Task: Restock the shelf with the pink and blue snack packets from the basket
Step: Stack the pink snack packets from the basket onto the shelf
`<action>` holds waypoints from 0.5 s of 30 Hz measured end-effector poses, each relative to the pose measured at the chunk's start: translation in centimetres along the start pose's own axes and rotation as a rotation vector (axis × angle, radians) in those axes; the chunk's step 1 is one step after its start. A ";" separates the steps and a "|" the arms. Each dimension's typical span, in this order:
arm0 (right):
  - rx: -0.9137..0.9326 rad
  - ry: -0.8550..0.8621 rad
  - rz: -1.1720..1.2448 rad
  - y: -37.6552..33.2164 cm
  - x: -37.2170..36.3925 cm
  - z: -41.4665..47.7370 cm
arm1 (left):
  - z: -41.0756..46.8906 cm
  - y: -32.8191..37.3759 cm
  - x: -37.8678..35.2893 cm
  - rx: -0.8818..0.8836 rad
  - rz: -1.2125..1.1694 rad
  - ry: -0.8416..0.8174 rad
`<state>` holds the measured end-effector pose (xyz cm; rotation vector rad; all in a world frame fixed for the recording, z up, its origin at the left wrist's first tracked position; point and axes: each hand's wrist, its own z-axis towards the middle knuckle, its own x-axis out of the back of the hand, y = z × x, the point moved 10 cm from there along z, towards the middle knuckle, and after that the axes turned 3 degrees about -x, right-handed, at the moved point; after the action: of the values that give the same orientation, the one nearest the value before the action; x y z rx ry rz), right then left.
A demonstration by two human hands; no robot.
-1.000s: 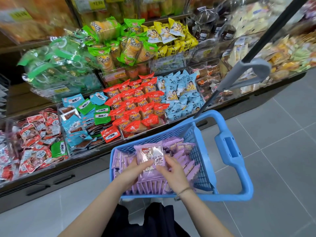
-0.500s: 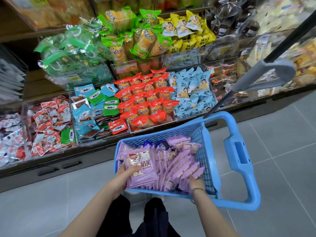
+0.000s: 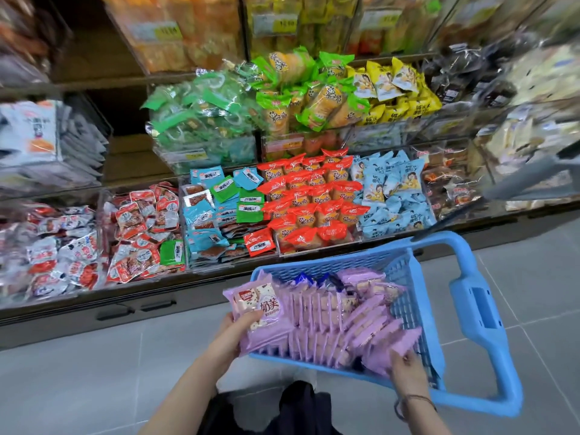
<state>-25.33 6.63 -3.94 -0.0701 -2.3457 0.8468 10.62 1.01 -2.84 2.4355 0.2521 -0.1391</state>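
- Pinching a stack of pink packets in left hand: thumb laid across the printed top face, fingers curled under the stack and mostly hidden
- Holding stack at the near left corner of basket, tilted, its far end raised above the rim, its near end just over the rim
- Long axis of stack: running from the body toward shelf, leaning a little left
- Resting right hand on loose pink packets at the near right corner of basket; fingertips bent down onto them, but cannot tell whether closed round any
- Inside basket: pink rows standing on edge, packed side by side between the two hands
- At the far side, behind the pink rows: blue packets, only dark tips showing
- Key relation: shelf straight ahead and to the left of the stack, so left hand nearer and already loaded; right hand low in basket, farther off
- Judged step: lifting out a first pink batch, with most of the restock left to do
- Judged next need: carry forward and left, keeping the stack squeezed flat
- Risk, as a guess: slick wrappers sliding out of the pinch
- Target bin on shelf: cannot tell; no matching pink stock seen
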 end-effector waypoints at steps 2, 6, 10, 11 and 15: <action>0.102 -0.052 0.008 -3.1 -2.2 -2.9 | -0.2 0.8 1.8 -0.018 -0.014 0.000; 0.330 -0.212 0.025 -10.6 -9.8 -9.9 | -0.6 2.4 6.1 -0.069 -0.035 -0.019; 0.562 -0.393 -0.027 -16.7 -19.1 -19.0 | -2.1 4.5 11.3 -0.130 -0.043 -0.025; 0.617 -0.425 -0.052 -17.5 -21.2 -21.1 | -2.5 4.9 12.8 -0.143 -0.034 -0.018; 0.600 -0.561 0.074 -19.6 -26.8 -26.2 | -4.0 6.4 19.3 -0.197 -0.050 0.006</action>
<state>14.37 -1.04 8.34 0.3784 -2.4708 1.7524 31.00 1.53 0.99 2.2354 0.3145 -0.1233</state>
